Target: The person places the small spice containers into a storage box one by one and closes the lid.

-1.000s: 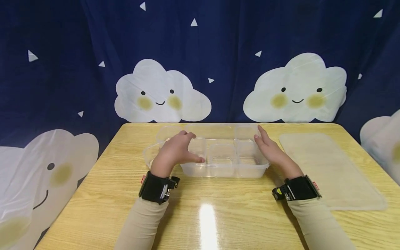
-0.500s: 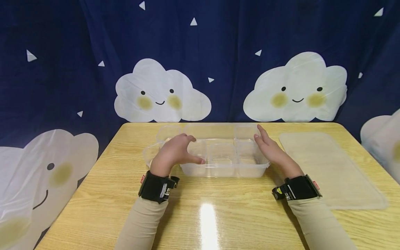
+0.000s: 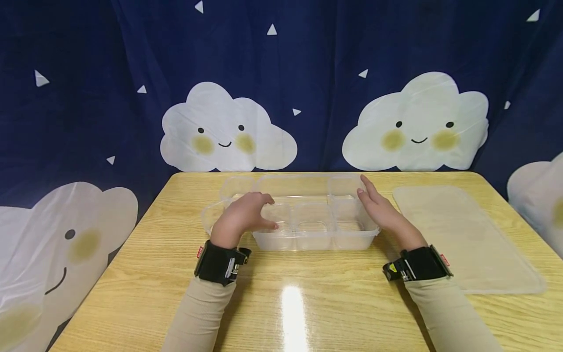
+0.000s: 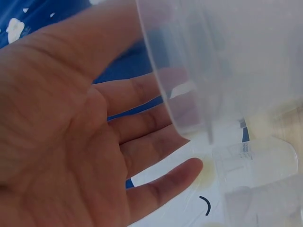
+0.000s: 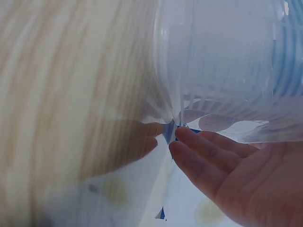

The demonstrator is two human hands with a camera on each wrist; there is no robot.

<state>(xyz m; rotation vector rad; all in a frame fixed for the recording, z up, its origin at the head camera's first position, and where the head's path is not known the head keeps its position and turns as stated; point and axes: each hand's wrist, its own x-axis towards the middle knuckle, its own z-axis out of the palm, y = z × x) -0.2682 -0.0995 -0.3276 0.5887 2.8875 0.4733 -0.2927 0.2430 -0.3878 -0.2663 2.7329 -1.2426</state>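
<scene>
A clear plastic storage box [image 3: 313,240] stands on the table, with smaller clear bins such as the front middle one [image 3: 313,215] set inside it. Over its left end is my left hand [image 3: 242,215], thumb toward the front and fingers toward the back, spread apart. In the left wrist view those fingers [image 4: 147,125] look nearly straight, partly behind a cloudy plastic wall. Against the box's right end lies my right hand [image 3: 382,210], fingers extended. The right wrist view shows its fingertips [image 5: 182,146] beside the box's wall. My left hand hides the box's left end.
Left of the box, partly behind my left hand, is another clear bin [image 3: 213,215]. A clear container [image 3: 235,187] shows farther back. On the right lies a flat translucent lid [image 3: 466,239] on the wooden table [image 3: 334,303]. A dark cloud-print curtain [image 3: 316,98] hangs behind.
My left thumb has drawn slightly left, away from the front left bin, and its fingers sit a little lower. My right hand has hardly moved.
</scene>
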